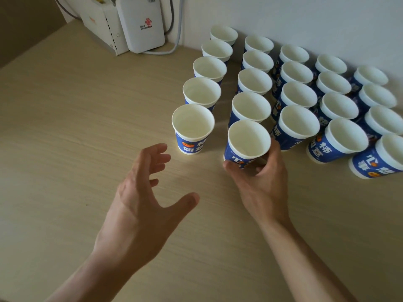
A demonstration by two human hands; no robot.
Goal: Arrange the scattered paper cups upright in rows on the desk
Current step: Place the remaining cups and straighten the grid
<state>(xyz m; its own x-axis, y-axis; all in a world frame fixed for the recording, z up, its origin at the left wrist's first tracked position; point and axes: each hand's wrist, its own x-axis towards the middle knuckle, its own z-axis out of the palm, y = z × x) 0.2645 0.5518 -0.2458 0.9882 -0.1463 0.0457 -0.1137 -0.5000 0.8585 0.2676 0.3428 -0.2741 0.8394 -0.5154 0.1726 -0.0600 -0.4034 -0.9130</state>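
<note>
The cups (pixel 297 94) stood upright on the desk (pixel 65 127), mouths up, in five lines running from the wall (pixel 305 18) out toward the person. The two lines on the left had five cups each; the three on the right had four each. All were white inside, with blue printed sides and orange marks. The cups within a line stood close together, and a clear strip of desk separated the leftmost line from the next.

The right hand (pixel 263 182) gripped the near cup (pixel 248 141) of the second line low on its side, thumb on the left and fingers curled round the right. The hand hid the cup's base, so I couldn't tell whether it sat on the desk or just above it. It was just in front of the cup behind it in that line.

The left hand (pixel 141 192) hung open over the desk, fingers spread and loosely bent, holding nothing. Its fingertips were near the corner cup (pixel 193 127) at the front of the leftmost line, but apart from it.

In the far left corner a white router (pixel 140 25) leaned against a white box (pixel 98 20), with a pale cable (pixel 174 46) looping down to the desk beside it.
</note>
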